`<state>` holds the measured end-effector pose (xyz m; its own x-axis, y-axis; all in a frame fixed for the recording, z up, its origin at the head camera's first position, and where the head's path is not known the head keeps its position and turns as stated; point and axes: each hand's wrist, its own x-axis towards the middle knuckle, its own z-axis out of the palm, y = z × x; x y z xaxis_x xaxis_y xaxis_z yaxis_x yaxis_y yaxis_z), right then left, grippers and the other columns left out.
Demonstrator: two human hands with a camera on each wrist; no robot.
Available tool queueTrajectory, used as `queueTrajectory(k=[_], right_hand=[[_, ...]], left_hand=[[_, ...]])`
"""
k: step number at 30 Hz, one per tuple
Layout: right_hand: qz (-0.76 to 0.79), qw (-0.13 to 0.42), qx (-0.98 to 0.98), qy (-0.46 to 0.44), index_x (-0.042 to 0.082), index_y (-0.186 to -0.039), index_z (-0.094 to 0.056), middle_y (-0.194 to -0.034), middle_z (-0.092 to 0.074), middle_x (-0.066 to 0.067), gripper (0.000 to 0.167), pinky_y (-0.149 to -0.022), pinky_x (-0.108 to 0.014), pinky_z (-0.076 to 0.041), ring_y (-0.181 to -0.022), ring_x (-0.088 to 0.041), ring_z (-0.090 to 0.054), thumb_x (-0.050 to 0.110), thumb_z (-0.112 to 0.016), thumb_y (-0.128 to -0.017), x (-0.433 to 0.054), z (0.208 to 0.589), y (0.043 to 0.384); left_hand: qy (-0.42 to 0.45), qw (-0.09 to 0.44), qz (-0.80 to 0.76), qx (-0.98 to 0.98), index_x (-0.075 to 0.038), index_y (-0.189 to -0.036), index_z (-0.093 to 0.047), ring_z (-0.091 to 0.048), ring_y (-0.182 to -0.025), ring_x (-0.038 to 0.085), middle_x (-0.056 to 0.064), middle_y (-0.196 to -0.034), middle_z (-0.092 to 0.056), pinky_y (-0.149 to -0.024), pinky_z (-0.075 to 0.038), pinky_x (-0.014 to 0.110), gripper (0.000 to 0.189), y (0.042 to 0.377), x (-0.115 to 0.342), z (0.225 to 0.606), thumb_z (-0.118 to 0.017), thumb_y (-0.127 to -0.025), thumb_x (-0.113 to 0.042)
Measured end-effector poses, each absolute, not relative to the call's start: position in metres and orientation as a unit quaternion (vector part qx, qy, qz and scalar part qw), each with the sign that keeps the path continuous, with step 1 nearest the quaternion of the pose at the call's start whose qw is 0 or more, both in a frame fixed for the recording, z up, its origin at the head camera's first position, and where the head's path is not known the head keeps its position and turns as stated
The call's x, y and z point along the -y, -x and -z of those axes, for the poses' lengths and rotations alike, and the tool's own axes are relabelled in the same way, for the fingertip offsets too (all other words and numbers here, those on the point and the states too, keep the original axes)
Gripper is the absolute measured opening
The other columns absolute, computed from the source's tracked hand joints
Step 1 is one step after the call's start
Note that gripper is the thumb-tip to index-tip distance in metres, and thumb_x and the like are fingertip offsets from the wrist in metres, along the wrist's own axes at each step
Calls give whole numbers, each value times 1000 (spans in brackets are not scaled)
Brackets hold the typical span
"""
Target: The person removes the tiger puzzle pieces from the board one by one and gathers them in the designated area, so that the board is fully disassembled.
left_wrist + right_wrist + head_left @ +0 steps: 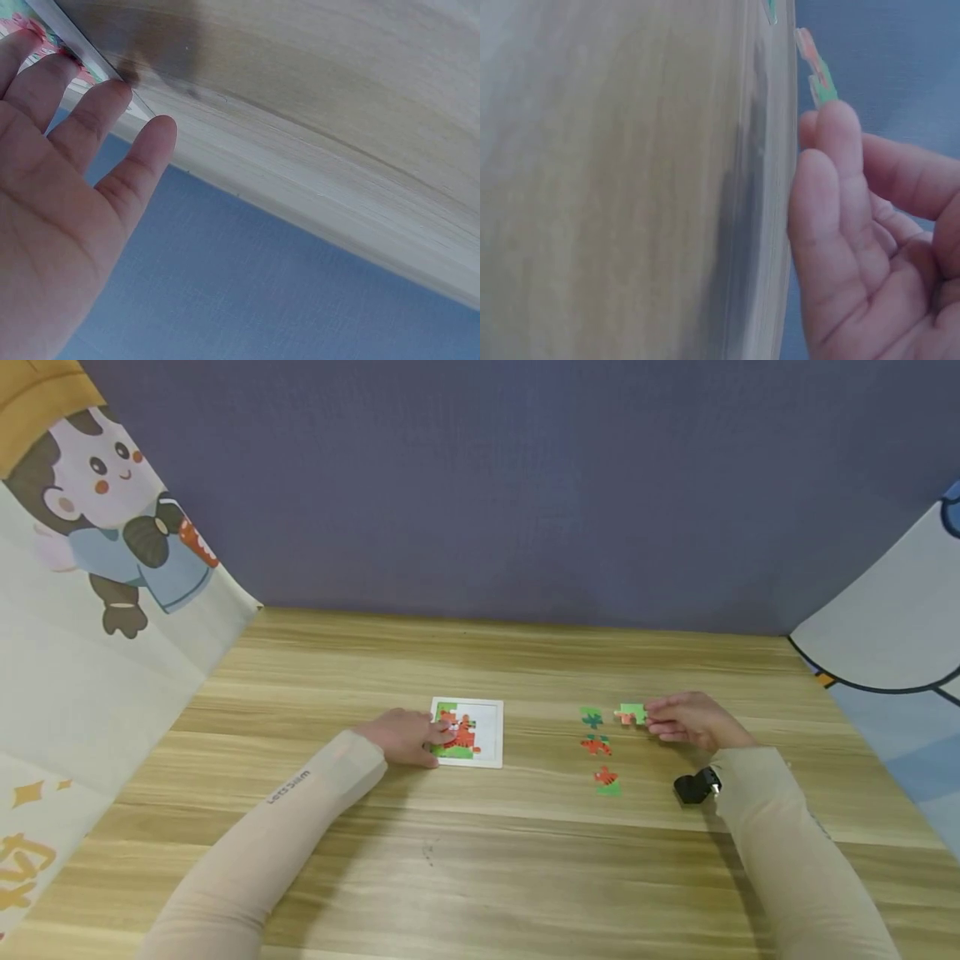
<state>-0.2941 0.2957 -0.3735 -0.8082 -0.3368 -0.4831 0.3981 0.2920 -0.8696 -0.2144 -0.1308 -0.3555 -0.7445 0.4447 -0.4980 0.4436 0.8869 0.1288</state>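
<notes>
A white puzzle tray (490,735) lies on the table, its left part filled with joined tiger pieces on green. My left hand (405,737) rests at the tray's left edge, and its fingers reach over the pieces. In the left wrist view those fingers (101,112) look fairly straight, touching the tray's border. To the right, my right hand (692,720) pinches a green and orange puzzle piece (632,713) between thumb and fingers. The right wrist view shows this piece raised off the table, at the fingertips.
Three loose pieces stand in a column between tray and right hand: a green one (592,717), an orange striped one (596,745) and an orange-green one (607,780). A black device (696,786) is at the right wrist. A dark blue panel (525,493) rises behind the table.
</notes>
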Motion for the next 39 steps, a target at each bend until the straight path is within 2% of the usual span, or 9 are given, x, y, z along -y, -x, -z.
queueTrajectory(k=[7, 11, 22, 28, 33, 37, 39], right_hand=[[583, 311, -751, -18, -10, -128, -50, -81, -69, 1, 32, -66, -22, -56, -69, -7, -67, 0, -48, -98, -296, 374, 296], [577, 311, -755, -14, -13, -129, -48, -82, -69, 0, 33, -66, -22, -56, -70, -7, -67, -1, -44, -99, -296, 374, 296], [545, 313, -778, -18, -18, -137, -34, -81, -69, 3, 42, -67, -22, -55, -70, -5, -67, 0, -41, -99, -291, 374, 297], [520, 289, -804, -6, -20, -135, -34, -78, -68, 5, 44, -63, -19, -54, -66, -2, -65, 1, -44, -99, -290, 370, 299], [508, 278, -815, 32, -20, -138, -32, -84, -69, 7, 50, -65, -19, -54, -69, -1, -64, 7, -49, -99, -279, 367, 300], [500, 263, -824, 43, -16, -137, -38, -89, -69, 2, 50, -70, -22, -55, -72, -3, -65, 11, -54, -98, -262, 365, 299], [492, 252, -831, 54, -14, -135, -43, -94, -70, -4, 47, -73, -24, -55, -75, -6, -65, 12, -54, -97, -253, 364, 298]], left_hand=[[-236, 268, -2, -934, -17, -147, -39, -24, -142, 30, 3, -155, -27, -113, -22, 48, 58, 215, 130, 356, -58, -95, -35], [-234, 269, -8, -934, -17, -146, -40, -24, -142, 30, 3, -155, -27, -113, -20, 49, 58, 216, 130, 357, -59, -95, -36], [-235, 268, -8, -934, -17, -146, -39, -24, -142, 31, 3, -155, -27, -113, -20, 50, 59, 215, 131, 358, -59, -95, -35], [-240, 265, -9, -934, -15, -146, -39, -24, -142, 32, 5, -155, -27, -113, -21, 49, 58, 214, 131, 357, -59, -95, -34], [-234, 269, -4, -934, -15, -146, -40, -24, -141, 32, 4, -155, -27, -113, -22, 48, 57, 214, 131, 355, -58, -95, -33], [-239, 264, -8, -934, -15, -146, -40, -25, -141, 32, 4, -154, -28, -113, -22, 49, 57, 214, 130, 355, -59, -95, -34], [-242, 263, -9, -934, -15, -146, -41, -25, -141, 32, 4, -154, -29, -112, -22, 49, 57, 214, 130, 355, -59, -95, -34]])
